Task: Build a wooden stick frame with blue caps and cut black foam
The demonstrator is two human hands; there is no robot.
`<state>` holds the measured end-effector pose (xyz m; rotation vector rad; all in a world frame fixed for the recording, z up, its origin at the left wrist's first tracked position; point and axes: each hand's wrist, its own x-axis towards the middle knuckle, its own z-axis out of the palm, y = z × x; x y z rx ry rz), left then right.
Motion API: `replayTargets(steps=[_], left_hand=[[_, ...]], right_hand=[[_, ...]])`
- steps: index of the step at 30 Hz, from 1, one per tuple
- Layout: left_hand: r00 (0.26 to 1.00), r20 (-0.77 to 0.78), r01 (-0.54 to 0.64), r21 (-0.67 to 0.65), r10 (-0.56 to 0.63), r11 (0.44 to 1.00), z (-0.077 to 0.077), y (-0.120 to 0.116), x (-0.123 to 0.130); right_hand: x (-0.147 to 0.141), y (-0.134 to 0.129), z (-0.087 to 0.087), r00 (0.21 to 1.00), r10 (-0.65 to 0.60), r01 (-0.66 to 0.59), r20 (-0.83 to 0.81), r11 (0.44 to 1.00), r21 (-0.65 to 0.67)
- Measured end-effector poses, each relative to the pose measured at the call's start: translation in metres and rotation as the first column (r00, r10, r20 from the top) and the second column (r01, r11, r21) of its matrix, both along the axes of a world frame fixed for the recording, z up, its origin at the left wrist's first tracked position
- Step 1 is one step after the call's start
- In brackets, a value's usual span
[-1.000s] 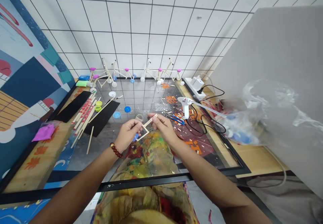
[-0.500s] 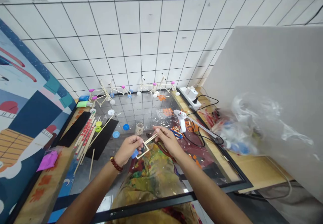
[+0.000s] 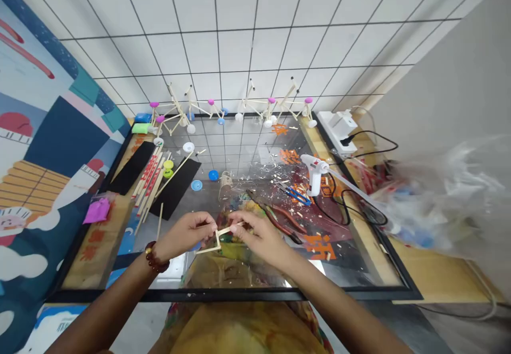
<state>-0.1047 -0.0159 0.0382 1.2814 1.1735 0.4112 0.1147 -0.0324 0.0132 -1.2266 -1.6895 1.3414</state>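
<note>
Both hands hold a small bent frame of pale wooden sticks (image 3: 218, 241) just above the glass tabletop. My left hand (image 3: 186, 237), with a beaded bracelet at its wrist, pinches the frame's upper corner. My right hand (image 3: 259, 237) is closed around the end of the stick running to the right. A bit of blue shows under the left hand, mostly hidden by it. Beyond the right hand lie red-handled pliers (image 3: 279, 218) and a pair of blue-handled cutters (image 3: 293, 191). A white glue gun (image 3: 315, 175) stands farther right.
Several stick figures with pink and white caps (image 3: 267, 122) line the wall. Left are wooden sticks (image 3: 149, 181), black sheets (image 3: 175, 186) and blue caps (image 3: 196, 185). A power strip (image 3: 337, 133), cords and plastic bags (image 3: 431, 205) lie right. Scraps litter the glass.
The view has tilted down and shifted. The stick frame has turned in my hands, and both hands now sit closer together. The pliers, partly covered before, show more fully.
</note>
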Motion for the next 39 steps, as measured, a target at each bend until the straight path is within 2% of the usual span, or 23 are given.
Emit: replayTargets(steps=[5, 8, 11, 13, 18, 23, 25, 27, 29, 32, 35, 39], left_hand=[[0.996, -0.091, 0.011, 0.062, -0.005, 0.998, -0.003, -0.010, -0.021], [0.984, -0.175, 0.050, 0.190, -0.016, 0.980, -0.005, -0.011, -0.028], [0.967, -0.254, 0.113, 0.391, -0.011, 0.913, -0.007, -0.013, -0.031], [0.953, -0.303, 0.136, 0.474, 0.016, 0.870, -0.007, -0.015, -0.032], [0.910, -0.393, 0.134, 0.581, 0.133, 0.803, -0.007, -0.024, -0.039], [0.911, -0.333, 0.066, 0.701, 0.244, 0.710, -0.006, -0.042, -0.051], [0.914, -0.322, 0.072, 0.729, 0.248, 0.680, -0.009, -0.049, -0.055], [0.916, -0.349, 0.129, 0.723, 0.197, 0.678, -0.015, -0.053, -0.058], [0.911, -0.387, 0.192, 0.706, 0.145, 0.682, -0.022, -0.053, -0.059], [0.903, -0.418, 0.242, 0.686, 0.100, 0.686, -0.031, -0.049, -0.058], [0.901, -0.428, 0.262, 0.677, 0.078, 0.688, -0.038, -0.044, -0.057], [0.898, -0.433, 0.268, 0.676, 0.076, 0.686, -0.045, -0.041, -0.055]], right_hand=[[-0.022, -0.013, -0.007, 0.982, 0.068, -0.095, 0.176, 0.984, 0.151], [-0.026, -0.015, -0.010, 0.957, 0.070, -0.138, 0.281, 0.963, 0.232], [-0.023, -0.014, -0.009, 0.940, 0.010, -0.131, 0.340, 0.933, 0.335], [-0.018, -0.012, -0.007, 0.940, -0.050, -0.088, 0.338, 0.921, 0.379], [0.003, -0.005, -0.001, 0.951, -0.122, -0.013, 0.283, 0.902, 0.432], [0.021, 0.003, 0.011, 0.936, -0.183, -0.004, 0.299, 0.846, 0.533], [0.021, 0.005, 0.013, 0.937, -0.136, -0.067, 0.322, 0.835, 0.546], [0.016, 0.007, 0.010, 0.925, -0.052, -0.170, 0.378, 0.830, 0.532], [0.007, 0.008, 0.003, 0.891, 0.010, -0.268, 0.454, 0.819, 0.508], [-0.008, 0.010, -0.011, 0.848, 0.045, -0.350, 0.528, 0.795, 0.495], [-0.016, 0.013, -0.024, 0.847, 0.055, -0.368, 0.529, 0.779, 0.508], [-0.019, 0.015, -0.034, 0.886, 0.046, -0.316, 0.461, 0.788, 0.529]])
